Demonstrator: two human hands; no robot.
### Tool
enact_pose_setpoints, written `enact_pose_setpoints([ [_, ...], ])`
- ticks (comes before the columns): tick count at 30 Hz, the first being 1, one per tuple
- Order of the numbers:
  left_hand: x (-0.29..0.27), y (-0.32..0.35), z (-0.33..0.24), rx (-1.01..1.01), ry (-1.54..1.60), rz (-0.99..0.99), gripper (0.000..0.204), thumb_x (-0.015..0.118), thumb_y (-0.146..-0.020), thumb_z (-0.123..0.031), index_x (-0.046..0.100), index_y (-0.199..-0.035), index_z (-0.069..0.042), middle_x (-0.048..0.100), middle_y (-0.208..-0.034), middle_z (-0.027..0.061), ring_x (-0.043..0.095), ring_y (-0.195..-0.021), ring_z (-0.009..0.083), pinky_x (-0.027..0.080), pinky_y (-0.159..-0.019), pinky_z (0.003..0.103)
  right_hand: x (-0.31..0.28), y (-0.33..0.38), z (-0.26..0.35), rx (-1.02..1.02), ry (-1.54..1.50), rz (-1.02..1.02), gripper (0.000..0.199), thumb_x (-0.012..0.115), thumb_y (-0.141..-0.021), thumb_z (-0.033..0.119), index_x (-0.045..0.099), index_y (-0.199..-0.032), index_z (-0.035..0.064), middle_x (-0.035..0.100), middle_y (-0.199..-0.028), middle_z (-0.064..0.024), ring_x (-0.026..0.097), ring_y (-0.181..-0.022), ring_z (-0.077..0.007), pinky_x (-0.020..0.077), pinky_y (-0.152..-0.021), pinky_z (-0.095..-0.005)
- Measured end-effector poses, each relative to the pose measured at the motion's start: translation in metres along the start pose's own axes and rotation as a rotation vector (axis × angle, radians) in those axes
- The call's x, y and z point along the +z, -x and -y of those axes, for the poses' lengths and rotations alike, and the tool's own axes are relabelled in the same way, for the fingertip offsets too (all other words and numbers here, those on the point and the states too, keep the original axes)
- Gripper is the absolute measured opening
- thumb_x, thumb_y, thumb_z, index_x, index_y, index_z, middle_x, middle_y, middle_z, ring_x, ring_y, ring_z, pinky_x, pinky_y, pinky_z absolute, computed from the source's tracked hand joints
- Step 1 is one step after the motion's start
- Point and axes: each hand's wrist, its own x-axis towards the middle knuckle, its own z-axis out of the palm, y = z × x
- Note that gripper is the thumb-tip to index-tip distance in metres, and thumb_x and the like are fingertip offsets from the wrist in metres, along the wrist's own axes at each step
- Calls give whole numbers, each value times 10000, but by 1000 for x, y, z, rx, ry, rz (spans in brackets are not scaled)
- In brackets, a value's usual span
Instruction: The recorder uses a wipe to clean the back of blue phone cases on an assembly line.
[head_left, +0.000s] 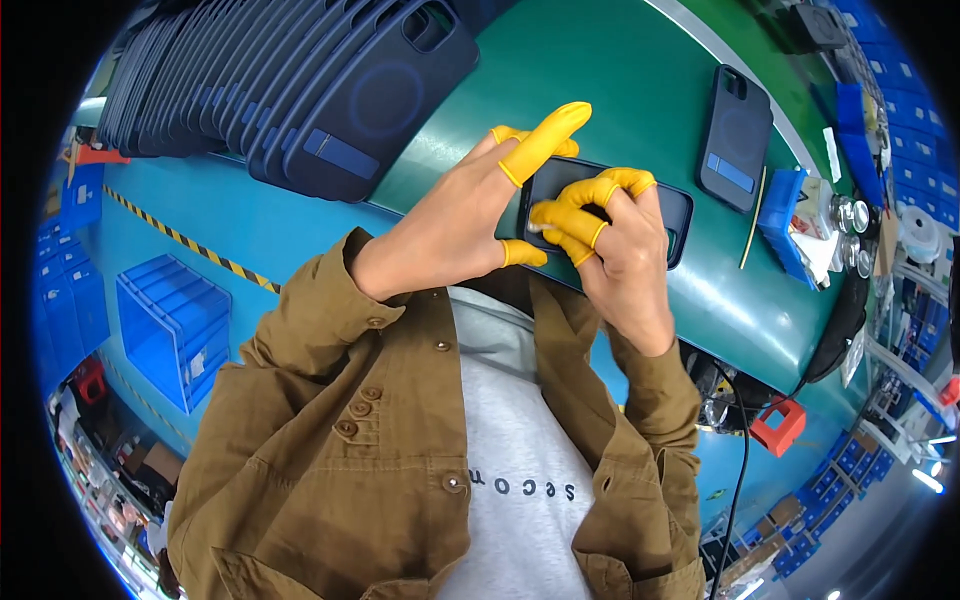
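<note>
A dark phone case [679, 208] lies hollow side up on the green worktable [610, 75], close to its near edge. My left hand [455, 225] grips the left end of the case, thumb on the near side and other fingers at the far side, with the index finger stretched out above. Yellow finger cots cover fingertips of both hands. Over the inside of the case, my right hand [628, 245] has its fingers pinched together. Something small and whitish shows at those fingertips, too small to name.
A long row of dark blue phone cases [330, 115] leans at the far left. Another case [737, 140] lies at the right, near a thin stick [753, 218] and a small blue bin [785, 225]. A blue crate [175, 330] stands on the floor at left.
</note>
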Motion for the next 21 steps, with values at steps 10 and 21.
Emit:
enact_pose_setpoints([
  [10,-2,1,-4,-8,16,17,1188,887,-595,10,253,-1590,-131,571,-1388,100,529,-1189,320,463,-1065,411,-71,30,-27,62,236,122,272,781,-681,34,783,-934,134,667,-923,-34,568,-912,-296,476,-786,-390],
  [21,-3,-1,-2,-13,-6,44,1169,881,-605,-1,257,-1587,-115,565,-1413,104,516,-1273,329,451,-1089,439,-17,39,-3,187,182,-203,209,823,-725,61,733,-914,62,661,-878,-87,581,-846,-324,461,-730,-428],
])
